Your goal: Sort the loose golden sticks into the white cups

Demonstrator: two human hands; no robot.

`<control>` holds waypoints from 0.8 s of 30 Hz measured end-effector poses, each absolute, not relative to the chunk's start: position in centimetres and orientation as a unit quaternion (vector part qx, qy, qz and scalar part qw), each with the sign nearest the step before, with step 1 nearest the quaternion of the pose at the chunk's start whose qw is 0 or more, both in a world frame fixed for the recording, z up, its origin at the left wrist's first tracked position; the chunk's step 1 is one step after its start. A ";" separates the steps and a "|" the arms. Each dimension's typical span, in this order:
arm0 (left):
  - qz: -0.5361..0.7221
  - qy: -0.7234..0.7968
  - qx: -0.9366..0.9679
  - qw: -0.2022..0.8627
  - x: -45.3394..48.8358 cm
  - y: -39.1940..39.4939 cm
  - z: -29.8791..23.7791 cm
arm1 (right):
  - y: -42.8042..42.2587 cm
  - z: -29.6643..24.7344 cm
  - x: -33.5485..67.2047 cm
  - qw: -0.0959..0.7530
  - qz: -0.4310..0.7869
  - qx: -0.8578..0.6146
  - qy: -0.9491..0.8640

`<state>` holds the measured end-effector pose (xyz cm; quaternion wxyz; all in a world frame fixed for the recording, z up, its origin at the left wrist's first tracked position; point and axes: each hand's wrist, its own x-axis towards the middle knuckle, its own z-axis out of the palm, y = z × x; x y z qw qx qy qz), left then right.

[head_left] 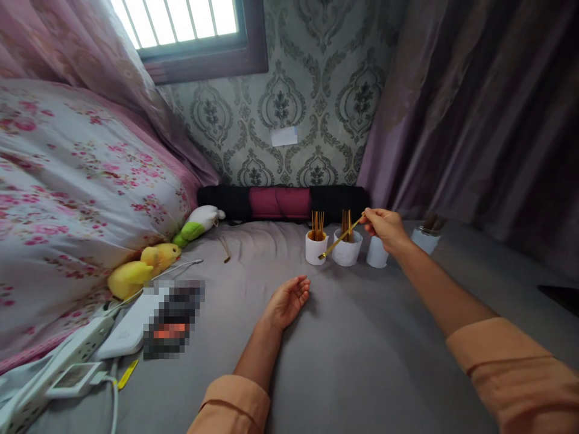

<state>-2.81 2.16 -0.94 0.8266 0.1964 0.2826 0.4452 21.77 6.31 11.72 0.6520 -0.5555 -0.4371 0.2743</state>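
My right hand (pixel 384 229) pinches the upper end of a thin golden stick (pixel 340 238), which slants down to the left in front of two white cups. The left cup (pixel 315 248) and the middle cup (pixel 347 249) each hold several upright golden sticks. A third white cup (pixel 376 253) stands just under my right hand, its contents hidden. My left hand (pixel 288 300) rests palm up on the grey bedsheet (pixel 362 349), fingers loosely apart, holding nothing.
A glass jar (pixel 427 236) stands at the right. Loose sticks (pixel 225 248) lie on the sheet. Yellow plush toys (pixel 143 266), a power strip (pixel 67 352) with cables and a floral quilt (pixel 76 181) fill the left. A dark bolster (pixel 283 202) lies against the wall.
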 end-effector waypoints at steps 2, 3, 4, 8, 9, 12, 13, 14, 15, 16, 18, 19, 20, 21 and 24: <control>0.445 0.281 0.195 0.828 -2.8 2.2 -1.0 | 6.6 12.4 22.0 0.659 0.263 -0.560 -0.428; 0.445 0.281 0.194 0.828 -2.9 2.2 -1.0 | 6.7 12.7 22.2 0.661 0.257 -0.562 -0.425; 0.445 0.281 0.195 0.828 -2.9 2.2 -1.0 | 6.9 13.0 22.2 0.663 0.251 -0.565 -0.422; 0.446 0.281 0.195 0.827 -2.9 2.2 -0.8 | 7.6 14.0 22.5 0.668 0.213 -0.580 -0.415; 0.446 0.283 0.193 0.827 -2.9 2.2 -0.8 | 7.8 14.2 22.5 0.668 0.201 -0.583 -0.417; 0.445 0.289 0.188 0.826 -2.9 2.2 -0.8 | 8.3 14.8 22.2 0.667 0.166 -0.582 -0.434; 0.445 0.289 0.187 0.827 -2.9 2.2 -0.8 | 8.4 15.0 22.1 0.667 0.155 -0.582 -0.440; 0.445 0.288 0.187 0.827 -2.9 2.2 -0.8 | 8.5 15.1 21.9 0.666 0.144 -0.581 -0.444; 0.445 0.286 0.187 0.828 -2.9 2.2 -0.8 | 8.7 15.3 21.8 0.666 0.134 -0.580 -0.449; 0.445 0.284 0.188 0.828 -2.9 2.3 -0.8 | 8.9 15.4 21.6 0.664 0.125 -0.579 -0.456; 0.445 0.284 0.188 0.828 -2.9 2.3 -0.8 | 9.5 15.5 21.3 0.659 0.107 -0.577 -0.470; 0.444 0.285 0.188 0.828 -2.9 2.3 -0.8 | 9.8 15.6 21.2 0.654 0.096 -0.577 -0.479; 0.444 0.285 0.187 0.828 -2.9 2.3 -0.8 | 10.0 15.6 21.1 0.648 0.084 -0.578 -0.489; 0.444 0.286 0.187 0.829 -2.9 2.3 -0.9 | 10.3 15.6 21.0 0.640 0.071 -0.580 -0.499; 0.445 0.283 0.188 0.829 -2.9 2.4 -0.9 | 10.9 15.5 20.7 0.606 0.041 -0.592 -0.530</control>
